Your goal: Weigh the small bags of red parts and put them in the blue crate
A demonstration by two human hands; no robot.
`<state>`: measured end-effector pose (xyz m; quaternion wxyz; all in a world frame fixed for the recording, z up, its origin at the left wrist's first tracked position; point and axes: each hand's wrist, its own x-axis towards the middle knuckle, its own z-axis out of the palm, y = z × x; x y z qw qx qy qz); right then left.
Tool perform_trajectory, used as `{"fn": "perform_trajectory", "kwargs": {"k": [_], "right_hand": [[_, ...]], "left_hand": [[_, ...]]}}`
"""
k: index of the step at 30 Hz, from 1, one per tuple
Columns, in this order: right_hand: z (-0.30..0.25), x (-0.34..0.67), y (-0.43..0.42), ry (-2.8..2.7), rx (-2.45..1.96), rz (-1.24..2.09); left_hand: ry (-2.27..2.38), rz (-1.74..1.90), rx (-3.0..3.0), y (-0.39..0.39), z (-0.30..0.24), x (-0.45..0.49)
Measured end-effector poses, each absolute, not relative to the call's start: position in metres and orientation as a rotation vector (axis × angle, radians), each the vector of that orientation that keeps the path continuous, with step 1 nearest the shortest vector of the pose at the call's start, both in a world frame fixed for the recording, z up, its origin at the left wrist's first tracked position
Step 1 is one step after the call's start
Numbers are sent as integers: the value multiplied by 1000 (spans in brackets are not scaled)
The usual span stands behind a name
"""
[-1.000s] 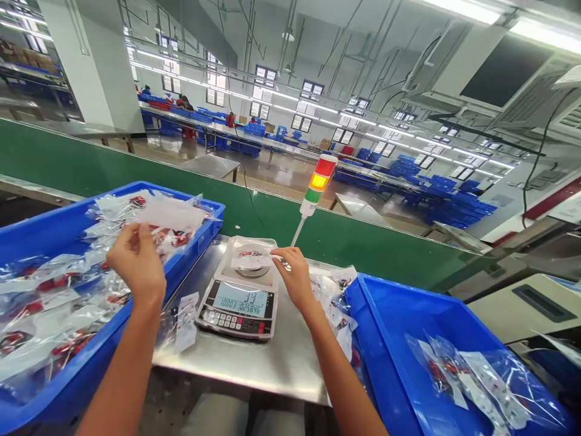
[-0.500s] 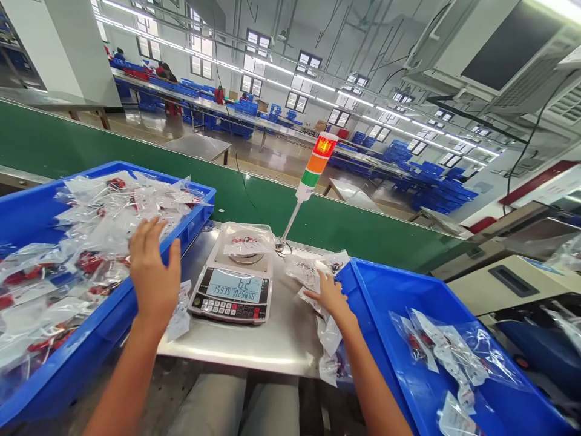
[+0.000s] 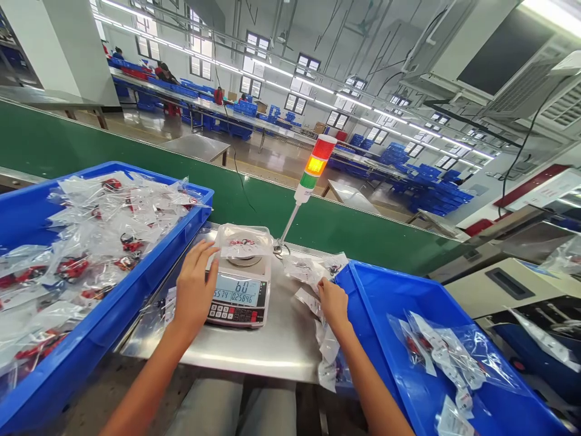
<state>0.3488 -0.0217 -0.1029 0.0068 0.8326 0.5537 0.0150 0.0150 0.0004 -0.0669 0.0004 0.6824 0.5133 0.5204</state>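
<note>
A bagged red part [image 3: 242,243] lies on the digital scale [image 3: 236,300] at 12 o'clock. The open left hand [image 3: 194,287] sits just beside the scale at 11 o'clock; the right hand [image 3: 333,306] rests on loose plastic bags [image 3: 308,272] at 1 o'clock, its grip unclear.

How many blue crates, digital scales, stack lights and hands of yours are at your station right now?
Blue crates, left crate and right crate: 2
Digital scale: 1
Stack light: 1
Hands, left hand and right hand: 2
Total: 6
</note>
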Motion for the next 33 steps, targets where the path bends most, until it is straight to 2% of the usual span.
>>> {"fn": "perform_trajectory", "kwargs": {"k": [6,10,16,24,29,33], "right_hand": [[-72,359,-29,1768,2714,115],[-79,355,-27,1826,2584,65],[-113,340,1,1893,2507,-23],[-101,343,20,1986,2593,-96],[-115,325,13,2050,2566,-205],[-101,322,18,2050,2742,-132]], "left_hand": [[1339,1444,2348,25,-69,44],[1291,1389,2356,31,-70,56],[1284,1399,2352,25,-74,59],[1321,1183,2435,47,-85,65],[1425,1214,2309,62,-87,75],[1543,1325,2087,70,-73,71]]}}
